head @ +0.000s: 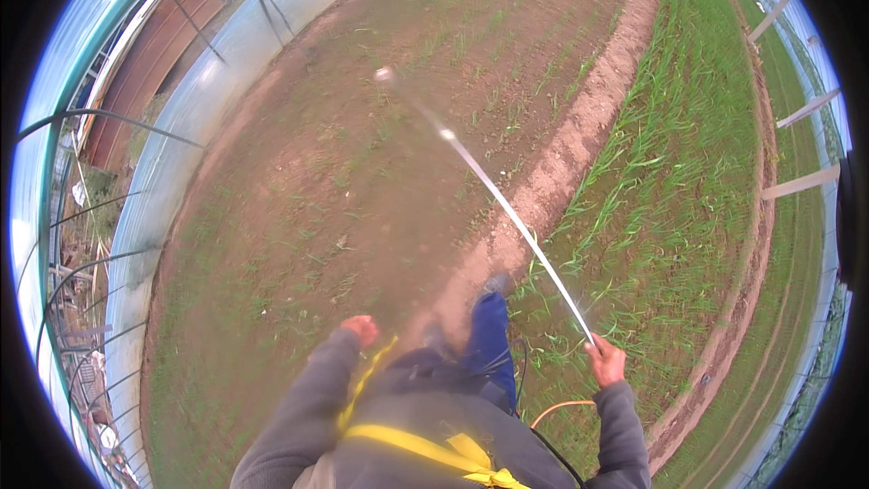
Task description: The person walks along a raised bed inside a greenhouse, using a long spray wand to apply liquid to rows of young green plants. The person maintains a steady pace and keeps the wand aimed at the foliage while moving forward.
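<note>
My right hand (606, 361) grips the near end of a long, pale metal spray lance (519, 223). The lance reaches forward and left over the soil, and its far tip (384, 75) is blurred. An orange hose (562, 407) curves beside my right forearm. My left hand (362, 331) hangs low over the bed, curled like a fist and blurred, with no object visible in it. Near it dangles the end of a yellow strap (366, 373). More yellow strap (414, 446) is knotted across my waist.
My shoe (497, 283) is on a bare soil path (577, 142). Dense green seedlings (679, 170) grow to the right, sparser ones on the left bed (326, 176). Plastic greenhouse sheeting (204, 109) with bent hoops curves along the left. Posts (801, 183) stand at right.
</note>
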`<state>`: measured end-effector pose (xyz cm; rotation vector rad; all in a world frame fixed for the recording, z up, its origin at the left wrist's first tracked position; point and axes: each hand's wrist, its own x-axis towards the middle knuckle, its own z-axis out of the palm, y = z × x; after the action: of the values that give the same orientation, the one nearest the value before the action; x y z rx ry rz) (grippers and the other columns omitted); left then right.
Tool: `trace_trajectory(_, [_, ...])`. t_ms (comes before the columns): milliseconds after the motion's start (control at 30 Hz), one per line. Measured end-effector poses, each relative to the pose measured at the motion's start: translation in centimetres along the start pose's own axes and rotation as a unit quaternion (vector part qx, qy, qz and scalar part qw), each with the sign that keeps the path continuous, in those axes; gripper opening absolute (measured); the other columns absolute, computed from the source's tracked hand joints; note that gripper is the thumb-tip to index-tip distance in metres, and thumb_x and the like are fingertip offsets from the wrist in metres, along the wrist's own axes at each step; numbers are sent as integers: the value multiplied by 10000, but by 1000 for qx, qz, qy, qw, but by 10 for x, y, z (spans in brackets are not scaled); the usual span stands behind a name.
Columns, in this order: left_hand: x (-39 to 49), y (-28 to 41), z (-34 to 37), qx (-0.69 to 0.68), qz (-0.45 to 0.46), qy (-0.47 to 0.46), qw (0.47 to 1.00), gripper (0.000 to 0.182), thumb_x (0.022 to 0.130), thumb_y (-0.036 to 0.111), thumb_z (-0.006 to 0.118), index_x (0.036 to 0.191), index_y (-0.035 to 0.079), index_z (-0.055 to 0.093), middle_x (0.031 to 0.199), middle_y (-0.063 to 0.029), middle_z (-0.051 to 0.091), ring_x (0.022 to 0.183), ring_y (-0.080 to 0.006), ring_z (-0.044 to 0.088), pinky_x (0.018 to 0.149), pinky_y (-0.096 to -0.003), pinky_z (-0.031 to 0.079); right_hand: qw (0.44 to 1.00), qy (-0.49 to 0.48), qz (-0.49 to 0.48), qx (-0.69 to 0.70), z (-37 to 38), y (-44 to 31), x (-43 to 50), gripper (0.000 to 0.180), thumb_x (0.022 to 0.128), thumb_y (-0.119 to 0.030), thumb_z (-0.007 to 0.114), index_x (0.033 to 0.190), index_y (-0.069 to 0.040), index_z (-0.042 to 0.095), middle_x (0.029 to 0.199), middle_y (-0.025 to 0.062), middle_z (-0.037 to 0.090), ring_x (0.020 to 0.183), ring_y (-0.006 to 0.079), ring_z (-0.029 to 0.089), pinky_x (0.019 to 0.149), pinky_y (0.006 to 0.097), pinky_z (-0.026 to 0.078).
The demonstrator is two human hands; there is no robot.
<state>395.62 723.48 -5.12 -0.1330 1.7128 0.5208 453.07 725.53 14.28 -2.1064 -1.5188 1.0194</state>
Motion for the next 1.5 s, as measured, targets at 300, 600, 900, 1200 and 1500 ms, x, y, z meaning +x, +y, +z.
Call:
trace_trajectory(300, [-29,52,38,55,71,-118,989,236,880,137,536,1113,117,573,999,-136,622,888,-267,629,746,-413,523,998,4,-5,65,93,-34,111,306,826,-223,604,1082,-57,625,993,172,641,943,275,627,834,342,466])
trace_trajectory(600, [0,10,-2,57,20,10,998,153,856,133,560,1003,104,589,873,-121,632,760,-267,634,667,-440,540,999,8,42,12,13,16,-3,319,824,-207,622,1089,-30,614,960,188,648,873,239,656,765,303,489])
trace_trajectory(900, [19,31,54,188,58,-51,979,186,870,168,542,1043,117,586,922,-97,645,784,-235,646,654,-409,539,997,78,-10,20,23,22,-70,296,807,-195,659,1040,-15,635,959,177,655,896,244,652,766,311,495])
trace_trajectory(1200, [6,64,136,234,104,-174,951,182,887,124,518,1052,124,593,935,-108,633,816,-249,640,689,-399,525,984,111,137,26,-5,63,-149,324,819,-177,630,1092,-3,608,993,183,650,916,206,644,798,301,479])
trace_trajectory(1500, [25,53,139,279,18,-90,956,247,881,210,539,1094,87,564,996,-105,629,875,-255,632,740,-424,530,969,122,216,11,-60,53,-305,256,739,-157,687,933,9,663,726,110,658,629,85,572,600,270,464])
